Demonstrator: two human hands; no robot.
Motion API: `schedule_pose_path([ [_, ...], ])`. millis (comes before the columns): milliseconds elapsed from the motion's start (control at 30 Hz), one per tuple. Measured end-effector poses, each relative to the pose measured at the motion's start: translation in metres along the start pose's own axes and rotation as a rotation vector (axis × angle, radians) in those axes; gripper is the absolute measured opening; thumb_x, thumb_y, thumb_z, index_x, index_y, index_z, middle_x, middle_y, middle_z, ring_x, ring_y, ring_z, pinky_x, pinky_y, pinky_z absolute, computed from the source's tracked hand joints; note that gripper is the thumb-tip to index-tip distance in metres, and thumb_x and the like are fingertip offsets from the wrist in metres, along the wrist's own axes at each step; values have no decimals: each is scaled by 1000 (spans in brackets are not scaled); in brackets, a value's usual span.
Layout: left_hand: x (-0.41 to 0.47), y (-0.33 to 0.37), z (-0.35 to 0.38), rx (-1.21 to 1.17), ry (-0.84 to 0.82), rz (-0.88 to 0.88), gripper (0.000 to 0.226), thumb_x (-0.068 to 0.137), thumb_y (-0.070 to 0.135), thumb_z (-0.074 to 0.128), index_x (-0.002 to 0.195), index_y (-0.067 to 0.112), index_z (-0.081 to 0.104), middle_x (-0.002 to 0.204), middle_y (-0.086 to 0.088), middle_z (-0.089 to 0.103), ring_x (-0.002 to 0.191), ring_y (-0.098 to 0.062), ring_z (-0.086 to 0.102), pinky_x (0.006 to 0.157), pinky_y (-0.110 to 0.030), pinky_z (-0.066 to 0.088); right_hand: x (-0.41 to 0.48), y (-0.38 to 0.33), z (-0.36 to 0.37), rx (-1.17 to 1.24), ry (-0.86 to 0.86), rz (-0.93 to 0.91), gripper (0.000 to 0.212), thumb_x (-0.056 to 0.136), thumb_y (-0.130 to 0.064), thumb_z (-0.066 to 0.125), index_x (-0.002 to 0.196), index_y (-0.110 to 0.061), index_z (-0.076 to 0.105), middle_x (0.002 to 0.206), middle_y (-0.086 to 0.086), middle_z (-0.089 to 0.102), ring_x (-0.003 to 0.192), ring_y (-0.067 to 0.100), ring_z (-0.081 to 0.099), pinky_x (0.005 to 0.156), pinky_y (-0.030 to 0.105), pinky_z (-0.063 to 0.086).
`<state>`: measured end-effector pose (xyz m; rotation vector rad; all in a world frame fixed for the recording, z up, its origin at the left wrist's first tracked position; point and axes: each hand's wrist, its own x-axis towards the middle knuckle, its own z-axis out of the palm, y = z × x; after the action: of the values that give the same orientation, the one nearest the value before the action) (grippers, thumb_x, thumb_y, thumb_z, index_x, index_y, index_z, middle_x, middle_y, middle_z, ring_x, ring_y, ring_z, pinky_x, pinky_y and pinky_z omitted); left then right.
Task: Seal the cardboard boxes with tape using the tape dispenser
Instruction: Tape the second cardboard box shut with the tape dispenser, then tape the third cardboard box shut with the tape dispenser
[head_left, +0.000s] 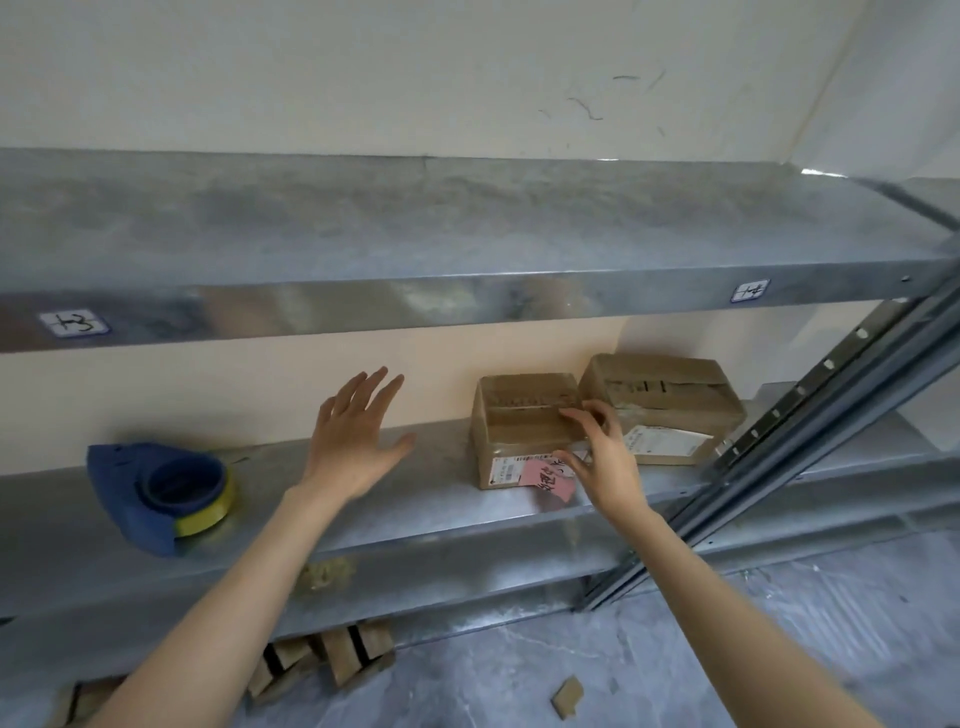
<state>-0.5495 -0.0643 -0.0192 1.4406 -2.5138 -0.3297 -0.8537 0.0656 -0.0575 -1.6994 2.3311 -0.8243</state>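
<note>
The smaller cardboard box (519, 431) is taken as the landmark: it is seen standing on the middle shelf (441, 499) of a galvanised metal rack, close to the cream wall behind it. Its right front corner is held by the right hand (605, 460) — the fingers are curled over the top edge and the thumb is pressed against the front face, just above a pink label (548, 480) that hangs from the box's lower front. Just to the right of this box, touching it or nearly so, a larger cardboard box (670, 402) is set at a slight angle, with a white shipping label on its front. To the left of the smaller box, apart from it, the left hand (356, 441) is held above the shelf with palm down and fingers spread; nothing is held in it. Well to the left of the box, beyond that hand, a blue tape dispenser (150, 493) is laid on its side on the same shelf, a roll of yellow tape (208, 514) mounted in it. Above the box an upper shelf (415, 234) is seen — two small handwritten stickers are fixed to its front edge. Below and to the left of the box, cardboard pieces (332, 654) are scattered on the grey floor (727, 649).
</note>
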Motion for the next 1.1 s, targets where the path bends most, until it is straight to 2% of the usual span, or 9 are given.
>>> schedule_pose_path([
  [133,9,8,8,13,-2,12,79,87,64,39,157,34,17,166,11,10,153,-15,7,120,-37,10,3,5,-1,-91,-24,-66,64,81,-26,80,138,-29,51,150,-4,37,85,17,62,55,36,57],
  [233,12,12,14,22,-10,0,77,90,65,42,157,34,18,166,11,11,153,-15,7,120,-38,10,7,7,-2,-54,-35,-87,66,80,-21,81,139,-27,53,150,0,40,93,20,64,60,32,56],
  [367,10,21,19,11,-16,-23,90,75,72,22,156,34,20,165,12,12,153,-14,7,120,-37,11,11,13,-5,17,-55,-114,65,79,-18,81,138,-25,55,148,1,41,105,23,63,70,42,61],
  [467,7,29,21,1,-27,-36,85,79,66,33,157,34,20,166,11,11,153,-14,5,120,-37,9,12,20,-8,30,-71,-111,64,79,-17,81,137,-25,55,148,0,42,103,24,63,73,43,61],
  [700,-6,40,21,15,40,-57,75,91,50,62,155,29,29,164,6,21,152,-19,15,119,-41,17,12,38,-20,21,-79,-92,65,80,-12,80,138,-25,54,147,3,42,99,27,64,74,43,60],
  [800,-12,47,18,40,58,-69,75,90,48,63,155,28,30,164,5,22,151,-20,18,118,-41,18,14,39,-27,-27,-133,-131,65,81,-17,79,140,-26,52,149,2,40,96,27,66,69,39,59],
  [933,-21,53,12,51,89,-82,74,91,50,63,155,27,32,163,4,24,150,-23,22,118,-44,21,18,32,-39,-62,-209,-108,66,89,-36,71,148,-28,41,152,-1,35,92,24,66,69,38,57],
  [1000,-25,56,8,71,94,-94,74,91,52,61,155,28,32,164,4,24,150,-23,22,118,-43,21,19,27,-46,-69,-215,-96,68,92,-45,64,150,-29,35,152,1,35,101,25,65,74,43,59],
  [1100,-29,58,-3,95,107,-114,74,91,55,56,155,29,31,164,5,23,150,-23,22,118,-42,20,23,15,-57,-100,-189,-115,62,95,-51,55,149,-29,35,151,2,38,116,29,60,77,47,58],
])
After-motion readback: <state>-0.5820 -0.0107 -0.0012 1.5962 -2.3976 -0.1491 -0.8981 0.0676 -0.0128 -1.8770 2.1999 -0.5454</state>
